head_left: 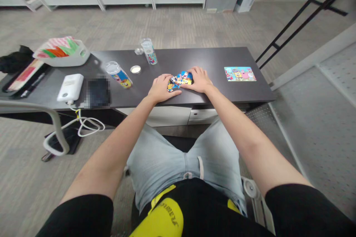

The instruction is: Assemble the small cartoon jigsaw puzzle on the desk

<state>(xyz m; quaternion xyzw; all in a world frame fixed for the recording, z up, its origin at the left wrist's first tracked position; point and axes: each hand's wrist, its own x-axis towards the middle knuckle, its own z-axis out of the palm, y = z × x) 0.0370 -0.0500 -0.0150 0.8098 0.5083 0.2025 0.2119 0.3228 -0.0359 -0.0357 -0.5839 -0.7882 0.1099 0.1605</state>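
Observation:
A heap of small colourful jigsaw puzzle pieces (180, 80) lies near the table's front edge, between my two hands. My left hand (162, 89) rests flat at the heap's left side, with its thumb stretched along the front. From the right, my right hand (199, 80) lies against the pieces, fingers extended and thumb reaching inward. Both hands are open and cup the heap without gripping it. Off to the right lies a flat cartoon picture card (240, 74). Left of my hands stands a clear-topped cartoon canister (119, 75); a second canister (150, 52) stands farther back.
A round lid (135, 69) and a clear lid (138, 50) lie by the canisters on the dark table (217, 57). At the left are a white basket (80, 57) of colourful packets, a white device (70, 87) with a cable, and a blurred dark item (98, 92).

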